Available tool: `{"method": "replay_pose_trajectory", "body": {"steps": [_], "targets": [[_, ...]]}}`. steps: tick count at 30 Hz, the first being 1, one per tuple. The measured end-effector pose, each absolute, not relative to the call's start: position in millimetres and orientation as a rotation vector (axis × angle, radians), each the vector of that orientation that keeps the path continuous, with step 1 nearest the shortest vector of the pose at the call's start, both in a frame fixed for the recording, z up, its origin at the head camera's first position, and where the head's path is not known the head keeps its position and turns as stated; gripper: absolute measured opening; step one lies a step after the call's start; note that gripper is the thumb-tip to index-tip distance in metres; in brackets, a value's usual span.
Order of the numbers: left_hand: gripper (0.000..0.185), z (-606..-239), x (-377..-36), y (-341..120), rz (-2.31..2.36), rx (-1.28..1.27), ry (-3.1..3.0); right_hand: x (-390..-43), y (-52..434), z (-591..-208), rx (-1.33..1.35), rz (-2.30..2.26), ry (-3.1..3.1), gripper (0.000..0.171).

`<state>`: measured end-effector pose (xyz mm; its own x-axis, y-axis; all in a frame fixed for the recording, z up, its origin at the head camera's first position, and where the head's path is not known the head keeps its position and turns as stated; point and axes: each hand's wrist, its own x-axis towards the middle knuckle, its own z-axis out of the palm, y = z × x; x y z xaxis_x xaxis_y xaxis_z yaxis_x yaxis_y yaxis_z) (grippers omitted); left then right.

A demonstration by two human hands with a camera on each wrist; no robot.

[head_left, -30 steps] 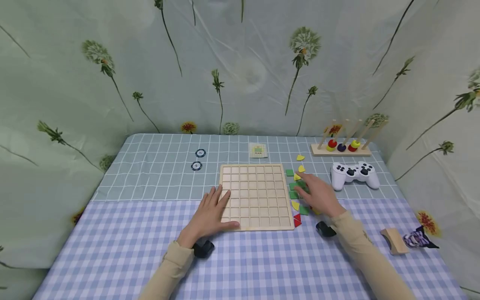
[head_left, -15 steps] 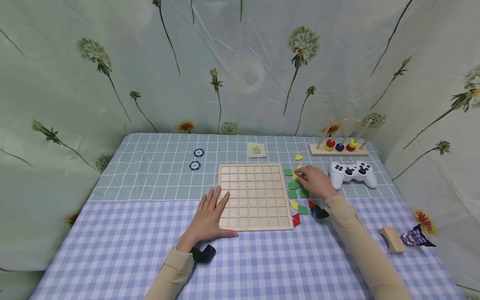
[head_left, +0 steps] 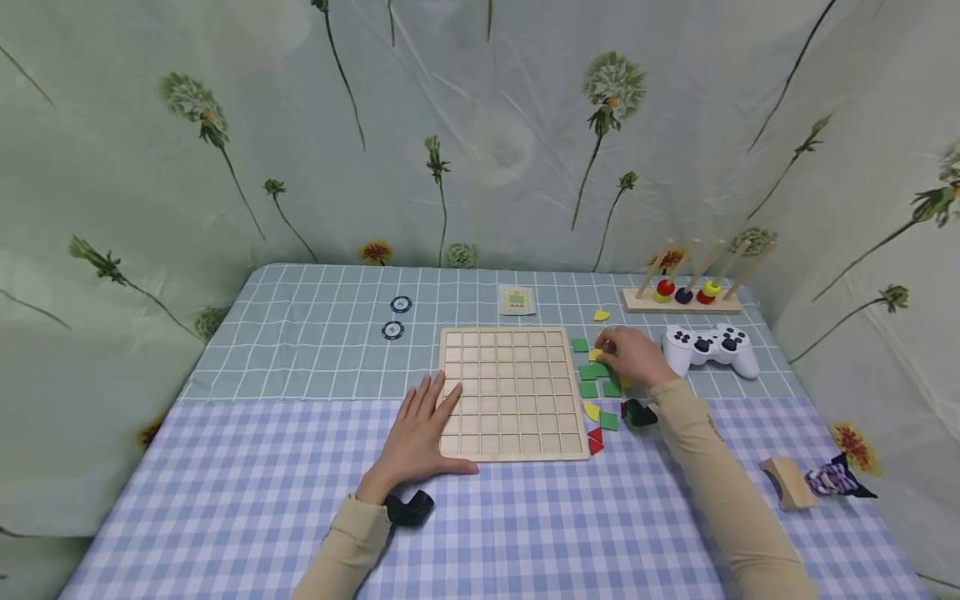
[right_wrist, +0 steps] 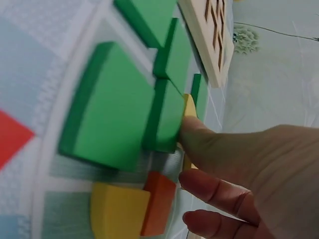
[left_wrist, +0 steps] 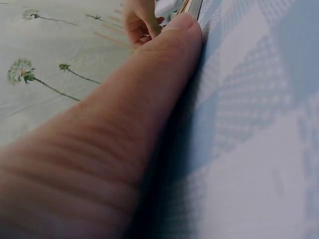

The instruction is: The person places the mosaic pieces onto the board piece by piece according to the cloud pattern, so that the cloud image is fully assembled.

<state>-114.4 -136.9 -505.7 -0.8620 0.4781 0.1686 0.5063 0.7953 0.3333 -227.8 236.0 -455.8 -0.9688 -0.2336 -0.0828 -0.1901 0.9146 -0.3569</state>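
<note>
Hidden and unclear parts

The right hand (head_left: 630, 357) covers several coloured tiles (head_left: 596, 387) near the counter's (head_left: 225, 467) far right corner; what its fingertips pinch cannot be told. The left wrist view is mostly a blurred thumb (left_wrist: 124, 129).

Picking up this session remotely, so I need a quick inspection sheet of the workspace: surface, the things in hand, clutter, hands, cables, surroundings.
Surface: table under two cloths, grey-green grid at the far half, blue-white check at the near half.
Job's things: wooden grid board, cells bare; green, yellow and red flat pieces loose to its right.
Clutter: white game controller, peg rack with coloured rings, two round chips, small card, wooden block, purple patterned item.
Hands: left hand flat on the board's near-left corner; right hand among the pieces, a fingertip touching a yellow piece.
Cables: nothing seen.
Surroundings: dandelion-print sheet behind and at both sides.
</note>
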Motion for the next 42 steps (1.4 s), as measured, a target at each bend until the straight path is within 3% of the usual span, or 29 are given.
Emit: {"method": "replay_pose_trajectory", "body": {"steps": [14,23,33,42], "targets": [[0.12,-505.7,-115.1,-138.0,-0.581,-0.796,-2.916,-213.8,223.0,-447.1,-0.292,-0.761,2.952,0.011],[0.124,-505.2,-115.1,-136.2,-0.571,-0.769,-2.931,-217.1,171.0,-450.3,-0.565,-1.009,2.936,0.01],[0.124,-502.4,-115.2,-135.3,-0.587,-0.75,-2.967,-231.6,114.3,-461.4,-0.641,-1.199,2.802,0.008],[0.123,-501.4,-113.7,-136.4,-0.595,-0.743,-2.965,-234.9,92.6,-465.3,-0.664,-1.212,2.758,0.006]]}}
